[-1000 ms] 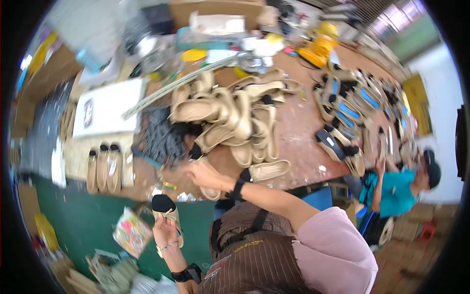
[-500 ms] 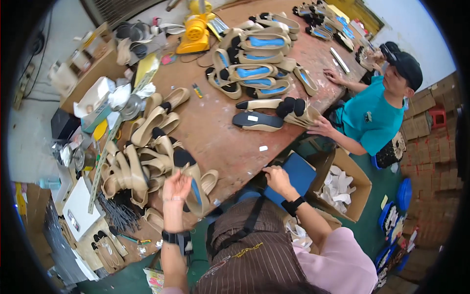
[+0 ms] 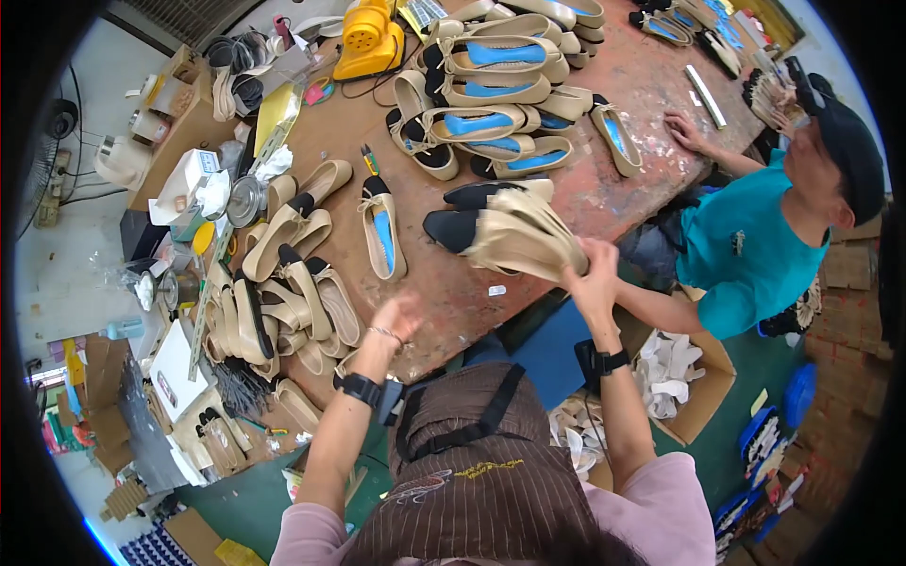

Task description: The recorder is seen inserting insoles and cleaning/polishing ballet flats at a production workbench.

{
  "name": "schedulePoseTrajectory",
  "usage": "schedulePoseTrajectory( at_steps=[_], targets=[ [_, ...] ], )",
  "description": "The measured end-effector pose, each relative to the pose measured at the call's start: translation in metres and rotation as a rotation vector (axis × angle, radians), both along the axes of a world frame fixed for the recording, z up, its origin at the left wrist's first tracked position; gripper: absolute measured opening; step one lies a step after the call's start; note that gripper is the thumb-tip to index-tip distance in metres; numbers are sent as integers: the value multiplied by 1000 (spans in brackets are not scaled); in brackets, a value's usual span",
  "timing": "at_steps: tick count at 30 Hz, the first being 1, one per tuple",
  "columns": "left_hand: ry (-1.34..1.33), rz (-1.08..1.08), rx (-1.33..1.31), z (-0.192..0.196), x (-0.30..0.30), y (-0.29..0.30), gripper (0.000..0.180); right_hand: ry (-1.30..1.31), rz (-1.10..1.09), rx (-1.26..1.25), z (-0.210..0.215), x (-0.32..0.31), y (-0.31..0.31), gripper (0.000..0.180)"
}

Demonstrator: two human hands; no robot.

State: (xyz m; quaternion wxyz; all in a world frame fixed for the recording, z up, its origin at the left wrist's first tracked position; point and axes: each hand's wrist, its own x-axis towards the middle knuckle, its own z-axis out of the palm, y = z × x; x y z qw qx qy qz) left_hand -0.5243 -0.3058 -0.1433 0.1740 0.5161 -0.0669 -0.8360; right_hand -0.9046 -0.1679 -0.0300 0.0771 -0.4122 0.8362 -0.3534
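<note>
Just above the lap, the left hand is blurred and looks empty at the desk edge, while the right hand grasps the heel end of a bunch of beige shoes with black toes, tilted over the desk. Beside the right forearm, a cardboard box holds white pieces; farther right, blue trays on the floor carry light and dark bits. A co-worker in teal extends one arm toward the same bunch, that hand mostly hidden. Half a second ago the right hand was over the blue panel, and the shoe with a blue insole, then by the left hand, now lies on the desk below a green pen. Beyond, a small white box has unclear contents, near a round dish.
</note>
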Motion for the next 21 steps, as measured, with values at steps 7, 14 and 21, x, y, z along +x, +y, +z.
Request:
schedulePoseTrajectory(
  at_steps=[7, 14, 21],
  targets=[
    [164, 4, 31, 46, -53, 61, 91, -9, 458, 156, -10, 79, -82, 58],
    [211, 203, 82, 13, -85, 13, 86, 131, 550, 369, -32, 110, -133, 124],
    [249, 322, 84, -10, -94, -8, 87, 118, 547, 489, -60, 109, -159, 135]
  ],
)
